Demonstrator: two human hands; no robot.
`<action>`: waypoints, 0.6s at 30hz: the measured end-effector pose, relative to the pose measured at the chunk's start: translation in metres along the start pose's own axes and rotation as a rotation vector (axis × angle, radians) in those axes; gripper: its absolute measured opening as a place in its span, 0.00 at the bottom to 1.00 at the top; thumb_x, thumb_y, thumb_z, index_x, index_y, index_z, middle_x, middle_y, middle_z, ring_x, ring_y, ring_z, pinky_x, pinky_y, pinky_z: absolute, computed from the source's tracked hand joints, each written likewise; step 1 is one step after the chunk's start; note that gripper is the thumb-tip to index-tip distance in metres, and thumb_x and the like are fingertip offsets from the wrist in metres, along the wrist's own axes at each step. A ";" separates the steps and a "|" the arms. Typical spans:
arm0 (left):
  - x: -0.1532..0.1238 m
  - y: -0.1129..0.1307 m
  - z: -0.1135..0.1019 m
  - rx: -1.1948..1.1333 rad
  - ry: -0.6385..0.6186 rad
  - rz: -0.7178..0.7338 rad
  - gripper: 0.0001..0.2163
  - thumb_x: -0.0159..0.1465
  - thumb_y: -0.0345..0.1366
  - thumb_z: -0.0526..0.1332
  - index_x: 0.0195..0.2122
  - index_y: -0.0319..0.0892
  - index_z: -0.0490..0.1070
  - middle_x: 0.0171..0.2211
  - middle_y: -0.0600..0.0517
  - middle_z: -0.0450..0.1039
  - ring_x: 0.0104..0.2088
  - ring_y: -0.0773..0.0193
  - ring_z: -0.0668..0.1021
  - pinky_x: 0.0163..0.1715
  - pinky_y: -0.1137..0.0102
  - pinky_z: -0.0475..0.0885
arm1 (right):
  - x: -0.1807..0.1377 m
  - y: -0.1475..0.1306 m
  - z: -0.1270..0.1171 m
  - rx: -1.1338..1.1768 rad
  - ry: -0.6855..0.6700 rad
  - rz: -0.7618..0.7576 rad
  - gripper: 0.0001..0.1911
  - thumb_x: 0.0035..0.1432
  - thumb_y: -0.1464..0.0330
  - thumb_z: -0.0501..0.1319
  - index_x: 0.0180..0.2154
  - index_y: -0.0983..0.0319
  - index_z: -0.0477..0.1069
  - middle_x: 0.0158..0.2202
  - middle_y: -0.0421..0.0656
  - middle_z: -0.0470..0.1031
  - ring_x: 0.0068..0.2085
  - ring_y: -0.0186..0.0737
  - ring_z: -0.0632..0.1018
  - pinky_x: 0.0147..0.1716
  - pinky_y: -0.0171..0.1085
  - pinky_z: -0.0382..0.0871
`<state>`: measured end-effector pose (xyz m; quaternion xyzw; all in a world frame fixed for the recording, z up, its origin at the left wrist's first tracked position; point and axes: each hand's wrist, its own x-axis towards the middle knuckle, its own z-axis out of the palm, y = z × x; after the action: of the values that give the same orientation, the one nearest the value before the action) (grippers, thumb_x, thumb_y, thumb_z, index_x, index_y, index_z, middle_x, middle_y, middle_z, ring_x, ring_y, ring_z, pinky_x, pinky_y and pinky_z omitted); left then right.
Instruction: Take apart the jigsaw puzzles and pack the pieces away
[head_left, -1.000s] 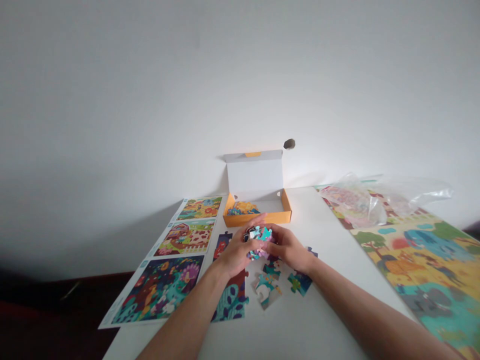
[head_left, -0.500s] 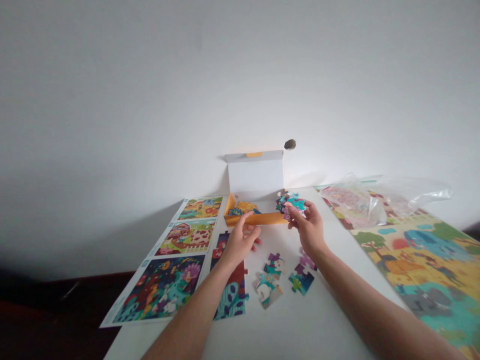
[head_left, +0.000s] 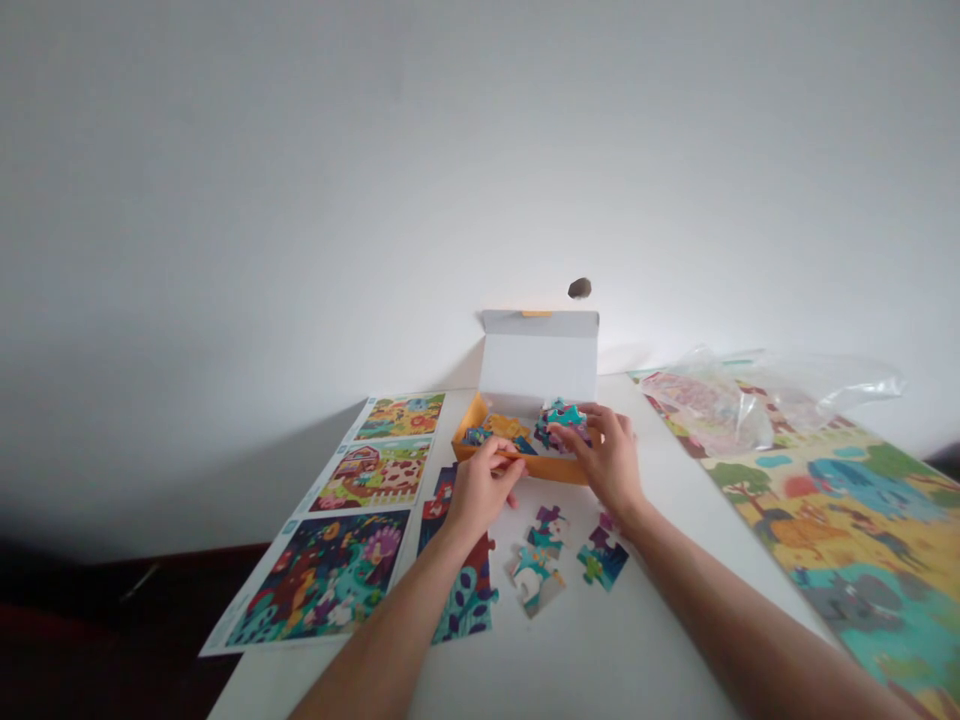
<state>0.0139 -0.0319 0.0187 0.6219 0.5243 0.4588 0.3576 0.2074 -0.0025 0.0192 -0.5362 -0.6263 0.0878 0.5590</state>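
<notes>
An orange box (head_left: 551,467) with a raised white lid (head_left: 538,366) stands at the back of the table. My left hand (head_left: 486,485) is closed at its front wall, thumb and fingers pinched on the rim. My right hand (head_left: 613,462) holds a stack of teal and purple puzzle pieces (head_left: 562,417) low inside the box's right side. Yellow and blue pieces (head_left: 506,428) lie in its left part. Loose puzzle pieces (head_left: 536,580) and a second small group (head_left: 602,560) rest on the table before the box. A joined strip of puzzle (head_left: 466,603) lies partly under my left forearm.
A sheet with three printed pictures (head_left: 322,575) lies along the left edge. On the right is a large assembled animal puzzle (head_left: 840,540), with a clear plastic bag (head_left: 720,405) over its far end. The wall (head_left: 480,180) rises behind the table and has a hole.
The box has shifted right and slightly nearer. My left hand has closed on its front rim. My right hand has lowered the stack of pieces into the box.
</notes>
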 end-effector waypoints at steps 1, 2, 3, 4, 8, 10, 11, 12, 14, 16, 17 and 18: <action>0.000 -0.001 0.000 -0.009 -0.002 -0.003 0.09 0.59 0.42 0.62 0.36 0.45 0.65 0.31 0.53 0.78 0.16 0.67 0.75 0.13 0.76 0.60 | 0.001 0.003 0.000 -0.058 -0.020 0.009 0.19 0.54 0.56 0.64 0.46 0.56 0.70 0.40 0.46 0.76 0.49 0.52 0.69 0.48 0.51 0.58; 0.000 -0.001 0.000 -0.021 -0.006 -0.006 0.10 0.59 0.43 0.62 0.37 0.45 0.65 0.31 0.52 0.79 0.17 0.66 0.76 0.13 0.76 0.60 | 0.002 0.004 0.000 -0.105 -0.035 0.012 0.19 0.55 0.57 0.64 0.47 0.56 0.70 0.41 0.47 0.76 0.50 0.53 0.68 0.49 0.52 0.57; 0.000 -0.002 0.000 -0.039 -0.013 -0.014 0.10 0.58 0.43 0.62 0.37 0.45 0.65 0.32 0.51 0.79 0.19 0.64 0.77 0.13 0.76 0.61 | 0.003 0.005 0.000 -0.135 -0.039 0.005 0.20 0.56 0.57 0.63 0.49 0.56 0.69 0.43 0.47 0.76 0.51 0.54 0.67 0.49 0.53 0.57; 0.001 -0.004 0.000 -0.064 -0.022 -0.023 0.11 0.58 0.43 0.62 0.38 0.45 0.66 0.33 0.50 0.79 0.21 0.62 0.79 0.12 0.76 0.61 | 0.003 0.005 -0.001 -0.151 -0.031 -0.010 0.20 0.57 0.58 0.61 0.50 0.56 0.68 0.46 0.48 0.75 0.52 0.54 0.67 0.49 0.53 0.56; 0.004 -0.010 0.001 -0.181 -0.059 -0.060 0.16 0.57 0.43 0.64 0.44 0.43 0.67 0.38 0.45 0.79 0.37 0.53 0.81 0.15 0.75 0.69 | 0.003 -0.002 -0.009 -0.094 0.052 -0.113 0.14 0.60 0.65 0.57 0.47 0.59 0.68 0.47 0.48 0.72 0.48 0.49 0.69 0.48 0.48 0.61; 0.005 -0.011 0.003 -0.239 -0.079 -0.068 0.19 0.58 0.40 0.64 0.49 0.43 0.65 0.41 0.45 0.78 0.42 0.53 0.80 0.21 0.72 0.75 | 0.002 -0.008 -0.015 0.008 -0.014 -0.181 0.10 0.60 0.68 0.55 0.44 0.60 0.69 0.39 0.46 0.73 0.40 0.43 0.71 0.42 0.42 0.64; 0.005 -0.012 0.004 -0.273 -0.095 -0.066 0.21 0.58 0.39 0.64 0.51 0.43 0.64 0.42 0.44 0.77 0.43 0.54 0.79 0.26 0.70 0.77 | 0.001 -0.011 -0.017 0.064 -0.108 -0.226 0.09 0.60 0.69 0.55 0.42 0.60 0.69 0.36 0.44 0.72 0.36 0.40 0.71 0.39 0.39 0.65; 0.005 -0.012 0.005 -0.309 -0.112 -0.057 0.22 0.58 0.37 0.64 0.53 0.43 0.63 0.44 0.44 0.76 0.45 0.55 0.79 0.31 0.68 0.78 | -0.001 -0.015 -0.019 0.113 -0.243 -0.281 0.08 0.60 0.70 0.55 0.42 0.60 0.69 0.34 0.42 0.72 0.33 0.38 0.71 0.36 0.37 0.65; 0.005 -0.012 0.005 -0.361 -0.148 -0.016 0.25 0.59 0.33 0.62 0.57 0.44 0.60 0.48 0.43 0.74 0.48 0.56 0.77 0.40 0.65 0.77 | -0.004 -0.022 -0.021 0.168 -0.566 -0.417 0.11 0.57 0.68 0.59 0.43 0.59 0.69 0.37 0.42 0.73 0.35 0.38 0.72 0.37 0.37 0.66; 0.006 -0.012 0.004 -0.360 -0.152 0.042 0.27 0.58 0.28 0.60 0.59 0.45 0.58 0.50 0.44 0.73 0.49 0.58 0.76 0.46 0.64 0.75 | -0.008 -0.028 -0.021 0.147 -0.842 -0.527 0.26 0.49 0.61 0.67 0.50 0.60 0.67 0.45 0.46 0.71 0.43 0.43 0.72 0.44 0.40 0.66; 0.006 -0.012 0.003 -0.343 -0.132 0.065 0.27 0.57 0.26 0.58 0.59 0.45 0.59 0.50 0.44 0.73 0.49 0.59 0.77 0.46 0.64 0.74 | -0.010 -0.031 -0.021 0.112 -0.933 -0.554 0.36 0.44 0.58 0.69 0.54 0.60 0.64 0.49 0.48 0.70 0.46 0.47 0.70 0.47 0.43 0.65; 0.007 -0.012 0.001 -0.321 -0.098 0.080 0.27 0.56 0.24 0.56 0.58 0.44 0.60 0.49 0.45 0.73 0.48 0.59 0.77 0.46 0.64 0.74 | -0.012 -0.032 -0.020 0.068 -0.992 -0.562 0.43 0.39 0.55 0.71 0.56 0.61 0.62 0.50 0.49 0.68 0.47 0.49 0.70 0.48 0.45 0.64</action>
<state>0.0113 -0.0222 0.0083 0.5990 0.4008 0.5195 0.4590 0.2024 -0.0349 0.0418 -0.2252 -0.9291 0.1972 0.2171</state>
